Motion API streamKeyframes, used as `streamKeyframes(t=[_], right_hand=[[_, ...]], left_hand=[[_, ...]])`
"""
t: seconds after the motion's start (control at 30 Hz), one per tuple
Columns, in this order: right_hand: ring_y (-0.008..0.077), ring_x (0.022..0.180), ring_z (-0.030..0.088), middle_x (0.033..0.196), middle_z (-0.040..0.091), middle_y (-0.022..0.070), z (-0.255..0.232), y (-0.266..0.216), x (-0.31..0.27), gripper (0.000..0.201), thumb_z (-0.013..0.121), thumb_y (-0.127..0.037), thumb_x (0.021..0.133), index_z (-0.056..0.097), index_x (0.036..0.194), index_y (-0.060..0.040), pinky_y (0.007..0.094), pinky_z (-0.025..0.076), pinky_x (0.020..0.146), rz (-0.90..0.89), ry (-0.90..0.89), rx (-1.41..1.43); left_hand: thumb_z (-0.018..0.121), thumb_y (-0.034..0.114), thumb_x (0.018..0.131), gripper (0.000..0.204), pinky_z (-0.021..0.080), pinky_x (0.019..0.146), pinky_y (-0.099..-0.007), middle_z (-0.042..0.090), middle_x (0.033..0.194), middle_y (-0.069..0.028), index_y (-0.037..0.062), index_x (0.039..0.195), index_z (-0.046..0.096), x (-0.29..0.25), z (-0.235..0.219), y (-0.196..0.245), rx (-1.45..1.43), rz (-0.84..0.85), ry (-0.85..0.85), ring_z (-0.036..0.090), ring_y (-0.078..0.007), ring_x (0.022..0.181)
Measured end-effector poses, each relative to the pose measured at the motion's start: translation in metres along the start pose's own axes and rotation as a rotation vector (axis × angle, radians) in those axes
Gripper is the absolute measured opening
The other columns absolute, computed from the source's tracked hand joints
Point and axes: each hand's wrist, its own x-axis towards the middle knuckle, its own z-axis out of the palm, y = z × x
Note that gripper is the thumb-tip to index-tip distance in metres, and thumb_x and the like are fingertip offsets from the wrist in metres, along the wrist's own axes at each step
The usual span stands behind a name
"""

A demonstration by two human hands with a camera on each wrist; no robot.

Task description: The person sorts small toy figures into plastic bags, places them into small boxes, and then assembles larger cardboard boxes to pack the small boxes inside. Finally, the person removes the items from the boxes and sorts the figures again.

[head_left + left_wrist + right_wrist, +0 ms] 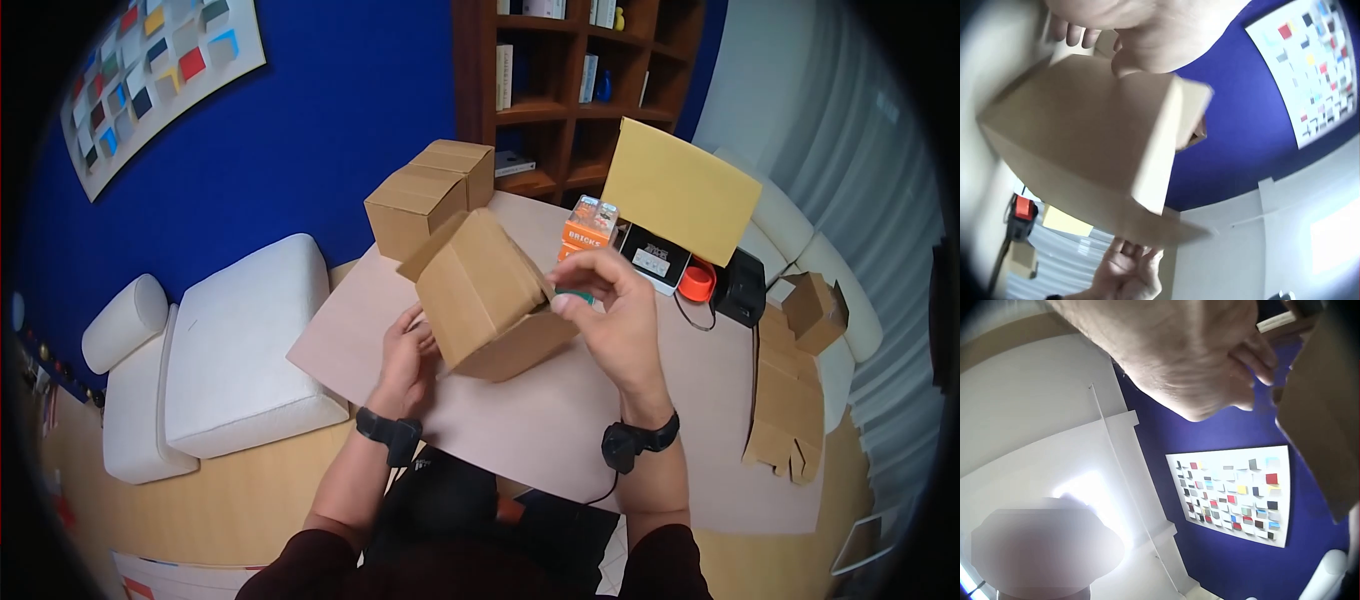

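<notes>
A brown cardboard box (pixel 475 290) is tilted above the table between the hands, a flap standing out at its upper left. My left hand (pixel 405 360) touches its lower left side; in the left wrist view, that hand (pixel 1154 31) lies along one edge of the box (pixel 1079 119), fingers fairly straight. At the opposite edge, my right hand (pixel 615 315) pinches the cardboard between thumb and forefinger. A small green item shows behind those fingertips, partly hidden. The right wrist view shows the right hand (pixel 1197 356) beside part of the box (pixel 1322 412).
Two closed boxes (pixel 425 195) stand at the table's back left. Behind the right hand are an orange bricks pack (pixel 590 228), a yellow panel (pixel 680 190), a red round item (pixel 697 282) and a black device (pixel 741 287). Flattened cardboard (pixel 785 400) lies at the right.
</notes>
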Motion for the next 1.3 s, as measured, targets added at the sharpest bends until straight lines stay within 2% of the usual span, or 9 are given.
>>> streamKeyframes(t=[0.07,0.2,0.33,0.4,0.5,0.63,0.9,1.03,1.3], right_hand=[[0.0216,0.108,0.071,0.106,0.073,0.0117,0.004,-0.005,-0.002,0.026,0.075,0.004,0.085,0.073,0.111,0.0034,0.0344,0.056,0.1,0.008,-0.104,-0.176],[0.0231,0.106,0.074,0.117,0.073,0.0142,0.014,0.0,0.001,0.03,0.075,0.003,0.086,0.073,0.116,0.0037,0.035,0.059,0.099,-0.097,-0.012,-0.475],[0.0224,0.101,0.074,0.11,0.076,0.0125,0.018,0.007,0.0,0.029,0.074,0.003,0.087,0.074,0.116,0.0016,0.0379,0.054,0.108,-0.044,-0.085,-0.321],[0.0234,0.094,0.075,0.1,0.078,0.0107,0.02,0.001,-0.001,0.027,0.076,-0.002,0.088,0.075,0.114,-0.0013,0.0487,0.044,0.12,-0.182,-0.159,-0.394],[0.0164,0.092,0.074,0.09,0.078,0.0046,0.023,0.001,0.0,0.027,0.073,0.003,0.087,0.076,0.113,-0.0014,0.0513,0.03,0.129,-0.111,-0.189,-0.287],[0.0152,0.091,0.074,0.09,0.078,0.0046,0.033,0.008,0.007,0.028,0.072,0.003,0.086,0.077,0.113,-0.0022,0.0549,0.027,0.13,-0.161,-0.232,-0.234],[0.022,0.076,0.075,0.083,0.076,0.0088,0.07,0.009,0.04,0.03,0.071,0.005,0.081,0.079,0.11,-0.0017,0.0591,0.029,0.13,-0.378,-0.409,-0.204],[0.0227,0.077,0.075,0.084,0.077,0.0095,0.075,0.009,0.055,0.028,0.071,0.005,0.081,0.078,0.108,-0.0014,0.0591,0.031,0.129,-0.387,-0.461,-0.17],[0.0308,0.083,0.075,0.088,0.076,0.0119,0.069,-0.045,0.05,0.033,0.066,0.009,0.077,0.078,0.105,-0.002,0.0566,0.047,0.119,-0.539,-0.43,-0.247]], left_hand=[[0.055,0.011,0.111,0.048,0.055,0.104,-0.031,0.072,0.125,-0.0137,0.0029,0.157,0.048,-0.021,0.023,0.019,0.107,0.12,0.112,0.067,-0.0208,0.124],[0.053,0.021,0.113,0.054,0.049,0.115,-0.0388,0.065,0.144,-0.0196,0.0026,0.162,0.041,-0.038,0.036,0.038,0.236,0.274,0.034,0.064,-0.0259,0.134],[0.054,0.027,0.113,0.054,0.047,0.116,-0.0388,0.063,0.146,-0.0186,0.0029,0.161,0.043,-0.041,0.053,0.045,0.333,0.406,-0.004,0.062,-0.0251,0.135],[0.055,0.03,0.113,0.044,0.047,0.111,-0.0362,0.063,0.145,-0.0167,0.0038,0.148,0.06,-0.041,0.061,0.048,0.5,0.628,0.046,0.062,-0.0243,0.133],[0.062,0.026,0.109,0.031,0.047,0.109,-0.0388,0.068,0.135,-0.0175,0.0004,0.124,0.072,-0.034,0.058,0.054,0.662,0.639,0.034,0.06,-0.0277,0.132],[0.07,0.023,0.103,0.024,0.047,0.107,-0.0412,0.068,0.133,-0.018,-0.0004,0.107,0.076,-0.03,0.068,0.06,0.724,0.604,0.063,0.061,-0.029,0.131],[0.067,0.01,0.097,0.037,0.049,0.105,-0.0427,0.069,0.132,-0.0163,0.0029,0.133,0.064,-0.024,0.078,0.064,0.771,0.959,0.07,0.065,-0.0306,0.124],[0.062,0.005,0.098,0.031,0.051,0.101,-0.0423,0.07,0.121,-0.016,0.0017,0.128,0.066,-0.015,0.064,0.067,0.837,0.875,0.054,0.067,-0.0294,0.117],[0.077,0.013,0.089,0.082,0.042,0.115,-0.0487,0.054,0.146,-0.0195,-0.0017,0.159,0.037,-0.019,0.081,0.063,0.885,1.08,0.081,0.053,-0.0367,0.137]])
